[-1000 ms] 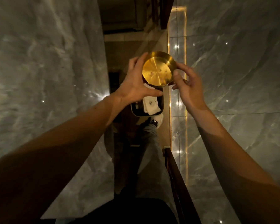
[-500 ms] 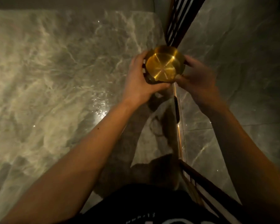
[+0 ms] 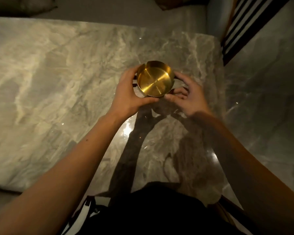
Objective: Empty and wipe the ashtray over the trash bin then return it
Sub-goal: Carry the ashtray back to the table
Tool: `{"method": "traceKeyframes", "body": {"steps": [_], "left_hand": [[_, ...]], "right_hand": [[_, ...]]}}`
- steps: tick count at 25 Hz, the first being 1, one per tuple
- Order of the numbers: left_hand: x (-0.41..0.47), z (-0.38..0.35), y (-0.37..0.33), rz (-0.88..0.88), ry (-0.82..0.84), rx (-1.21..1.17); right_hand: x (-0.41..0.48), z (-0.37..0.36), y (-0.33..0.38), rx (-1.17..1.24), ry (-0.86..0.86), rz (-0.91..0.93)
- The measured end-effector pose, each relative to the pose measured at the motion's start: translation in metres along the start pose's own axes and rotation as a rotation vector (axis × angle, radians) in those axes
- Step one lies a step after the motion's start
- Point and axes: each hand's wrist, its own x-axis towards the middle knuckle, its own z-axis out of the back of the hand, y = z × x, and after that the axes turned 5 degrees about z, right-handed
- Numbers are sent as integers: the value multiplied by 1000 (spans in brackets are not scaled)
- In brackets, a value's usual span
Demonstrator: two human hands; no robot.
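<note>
Above the marble surface (image 3: pixel 61 85), seen from the head camera, the gold ashtray (image 3: pixel 155 78) sits cupped between both hands, mouth up and visibly empty, so I judge it is being brought back to its place. His left hand (image 3: pixel 128 94) wraps the near-left rim with its fingers (image 3: pixel 134 72) closed on it, while the right hand (image 3: pixel 187 95) steadies the other side, fingers only loosely curled against the wall, probably to keep it level for setting down.
</note>
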Motion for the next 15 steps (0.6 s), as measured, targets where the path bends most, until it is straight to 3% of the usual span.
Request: {"method": "traceKeyframes", "body": {"steps": [7, 15], "left_hand": [[-25, 48, 33, 71, -96, 48], [-16, 133, 98, 58, -87, 15]], "right_hand": [[8, -56, 6, -15, 123, 59], [33, -159, 15, -147, 76, 84]]}}
